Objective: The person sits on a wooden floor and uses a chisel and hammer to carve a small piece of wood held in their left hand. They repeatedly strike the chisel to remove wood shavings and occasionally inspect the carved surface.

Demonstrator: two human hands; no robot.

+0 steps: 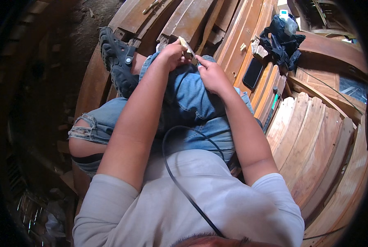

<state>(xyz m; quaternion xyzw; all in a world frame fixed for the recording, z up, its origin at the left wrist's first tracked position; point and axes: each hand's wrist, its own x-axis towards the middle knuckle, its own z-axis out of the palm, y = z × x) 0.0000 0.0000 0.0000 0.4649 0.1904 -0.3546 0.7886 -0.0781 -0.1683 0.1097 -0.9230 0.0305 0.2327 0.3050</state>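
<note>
Out over my crossed legs, my left hand (175,54) is closed round a small pale piece of wood (183,42) whose tip sticks up past the fingers. My right hand (211,73) grips a knife (191,50), its thin blade slanting up and left against or close beside the pale piece. Fingers hide most of the knife's handle and the lower end of the wood. Both hands are just above the blue jeans (188,92), near the dark clog (118,61) on my foot.
Stacked brown boards (188,18) lie ahead. To the right are a black phone (253,73), a black plastic bag (281,43), a green-handled tool (274,101) and pale planks (309,136). A black cable (180,181) loops over my shirt and lap.
</note>
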